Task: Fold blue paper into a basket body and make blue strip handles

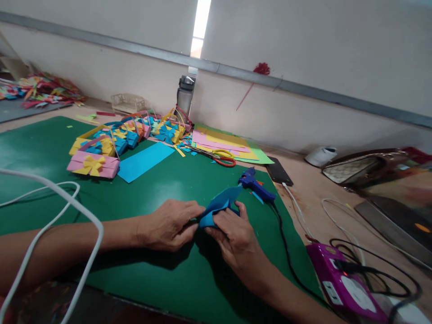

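A folded piece of blue paper (221, 202) is held between both hands above the green mat. My left hand (170, 224) pinches its left end between thumb and fingers. My right hand (232, 229) grips the other side, some fingers tucked into the fold. Just beyond the paper lies a blue glue gun (256, 184), its nozzle close to the paper's far tip. A flat blue paper sheet (146, 162) rests on the mat farther left. Beside it stand several small paper baskets, the nearest a pink basket (94, 164) with a yellow bow.
Scissors (224, 158) lie by stacked coloured paper (232, 144) at the back. A phone (279, 171), a purple power strip (344, 283) and cables are on the right. A bottle (185, 96) stands against the wall. A white cable (84, 211) crosses the left foreground.
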`<act>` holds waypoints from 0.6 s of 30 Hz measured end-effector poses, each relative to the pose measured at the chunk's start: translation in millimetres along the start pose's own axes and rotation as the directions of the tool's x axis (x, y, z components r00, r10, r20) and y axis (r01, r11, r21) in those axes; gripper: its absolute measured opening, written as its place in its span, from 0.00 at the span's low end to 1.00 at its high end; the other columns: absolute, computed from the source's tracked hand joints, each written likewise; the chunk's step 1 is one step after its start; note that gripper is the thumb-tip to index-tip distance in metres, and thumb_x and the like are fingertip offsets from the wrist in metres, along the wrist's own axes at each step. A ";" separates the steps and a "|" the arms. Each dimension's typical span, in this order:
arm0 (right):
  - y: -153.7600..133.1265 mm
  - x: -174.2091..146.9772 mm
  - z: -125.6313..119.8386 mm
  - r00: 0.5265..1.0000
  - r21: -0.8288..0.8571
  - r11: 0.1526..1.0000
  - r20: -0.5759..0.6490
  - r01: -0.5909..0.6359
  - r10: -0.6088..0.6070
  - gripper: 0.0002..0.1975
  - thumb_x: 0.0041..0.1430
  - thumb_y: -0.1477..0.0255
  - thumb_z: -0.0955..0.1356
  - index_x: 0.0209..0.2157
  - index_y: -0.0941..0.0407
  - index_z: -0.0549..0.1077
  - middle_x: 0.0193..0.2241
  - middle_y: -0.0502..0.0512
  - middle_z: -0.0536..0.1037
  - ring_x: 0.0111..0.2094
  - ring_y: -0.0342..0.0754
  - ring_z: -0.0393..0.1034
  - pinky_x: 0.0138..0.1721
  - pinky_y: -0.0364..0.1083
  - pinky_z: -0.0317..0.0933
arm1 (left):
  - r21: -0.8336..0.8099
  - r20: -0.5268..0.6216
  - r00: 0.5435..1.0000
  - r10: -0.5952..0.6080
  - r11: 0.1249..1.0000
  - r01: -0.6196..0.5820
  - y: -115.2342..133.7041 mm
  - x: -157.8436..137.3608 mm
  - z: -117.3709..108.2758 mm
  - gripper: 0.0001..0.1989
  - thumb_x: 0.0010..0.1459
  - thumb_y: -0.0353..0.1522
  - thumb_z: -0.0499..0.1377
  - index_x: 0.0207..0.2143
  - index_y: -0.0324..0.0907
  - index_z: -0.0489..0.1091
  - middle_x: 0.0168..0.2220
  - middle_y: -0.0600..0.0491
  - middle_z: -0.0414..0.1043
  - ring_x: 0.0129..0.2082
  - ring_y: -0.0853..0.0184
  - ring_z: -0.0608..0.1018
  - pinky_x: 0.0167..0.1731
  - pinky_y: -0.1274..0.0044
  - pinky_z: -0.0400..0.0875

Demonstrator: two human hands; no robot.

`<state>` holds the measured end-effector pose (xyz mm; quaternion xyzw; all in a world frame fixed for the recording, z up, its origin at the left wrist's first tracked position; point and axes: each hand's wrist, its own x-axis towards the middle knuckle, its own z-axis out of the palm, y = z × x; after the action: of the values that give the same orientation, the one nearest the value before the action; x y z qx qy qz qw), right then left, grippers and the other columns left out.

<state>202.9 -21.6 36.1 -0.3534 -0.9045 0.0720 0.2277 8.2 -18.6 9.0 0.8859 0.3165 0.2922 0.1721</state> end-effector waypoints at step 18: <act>1.5 -4.6 10.7 0.997 -0.031 0.998 -0.047 0.062 -0.063 0.13 0.62 0.76 0.60 0.23 0.56 0.64 0.23 0.49 0.72 0.27 0.45 0.63 0.49 0.53 0.44 | 0.002 -0.277 0.959 0.055 0.998 -0.057 -2.9 1.2 11.8 0.09 0.58 0.24 0.50 0.26 0.38 0.66 0.21 0.55 0.66 0.20 0.74 0.65 0.22 0.82 0.59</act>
<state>201.8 -23.3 24.5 -0.3299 -0.9104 0.0428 0.2460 15.0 -17.1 -1.0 0.8444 0.3114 0.4189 0.1204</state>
